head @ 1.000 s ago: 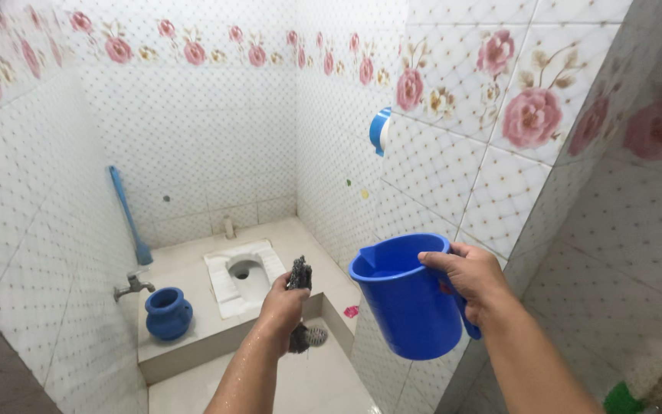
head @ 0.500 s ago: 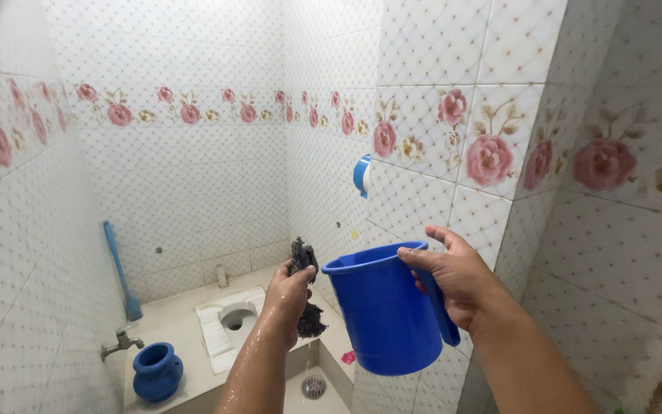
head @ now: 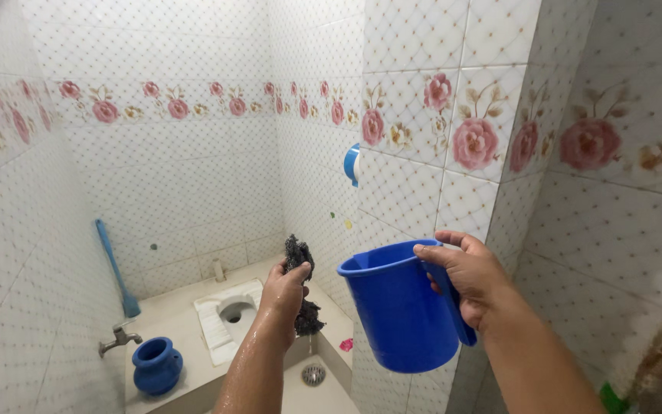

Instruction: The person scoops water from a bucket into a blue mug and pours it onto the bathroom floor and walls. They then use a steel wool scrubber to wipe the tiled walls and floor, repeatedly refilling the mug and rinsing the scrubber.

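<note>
A small tiled washroom seen from head height. The right hand [head: 470, 280] grips the handle of a blue plastic jug [head: 401, 310], thumb hooked over the rim, holding it upright in the air at about 5 o'clock from the centre of the view. Just beside it at 9 o'clock, the wet left hand [head: 283, 295] is closed around a dark wire scrubber [head: 300, 285], which sticks out above and below the fist.

A protruding wall corner [head: 442, 184], white tile with a band of pink roses, stands directly behind the jug at 12 o'clock. Below the hands lie a white squat toilet [head: 227, 320] on a raised step and a round floor drain [head: 313, 374]. At 8 o'clock sit a blue round pot [head: 155, 364] under a metal tap [head: 119, 340], with a blue brush [head: 114, 267] leaning against the wall above.

Compared with half a second ago, both hands keep the same grips; the jug sits slightly further right and the view has tilted a little higher.
</note>
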